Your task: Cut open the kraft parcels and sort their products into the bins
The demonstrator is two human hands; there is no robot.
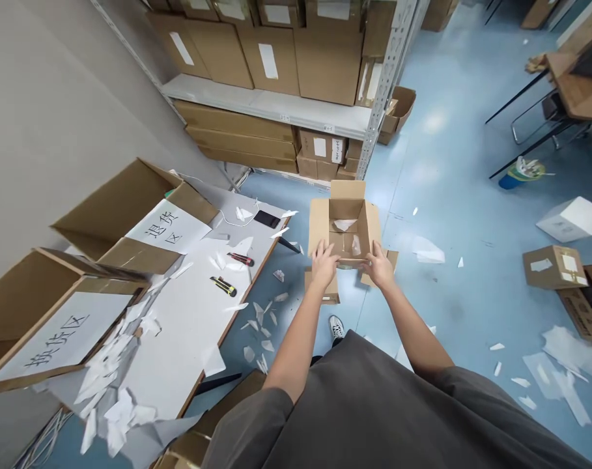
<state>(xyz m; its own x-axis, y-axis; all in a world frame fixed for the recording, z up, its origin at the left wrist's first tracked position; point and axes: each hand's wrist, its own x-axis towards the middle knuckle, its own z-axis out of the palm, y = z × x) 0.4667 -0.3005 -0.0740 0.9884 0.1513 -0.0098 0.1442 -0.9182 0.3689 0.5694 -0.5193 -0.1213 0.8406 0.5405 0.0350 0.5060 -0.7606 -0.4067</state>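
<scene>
Between my two hands is a small cardboard box (348,244) with its flaps spread outward, held out over the floor. Two pale scraps of paper or wrapping lie inside it. My left hand (325,262) grips its near left corner, thumb and fingers over the edge. At the near right corner my right hand (380,266) holds it the same way. Below and partly hidden by it, more brown cardboard (324,290) lies on the floor. To the left, a yellow box cutter (223,286) and a red box cutter (240,258) rest on the white table.
The white table (178,339) carries two large open cartons with handwritten signs, a dark phone (267,219) and many paper scraps. A metal shelf (276,104) full of boxes stands ahead. Boxes (554,267), a bin (520,172) and torn paper are on the floor at right.
</scene>
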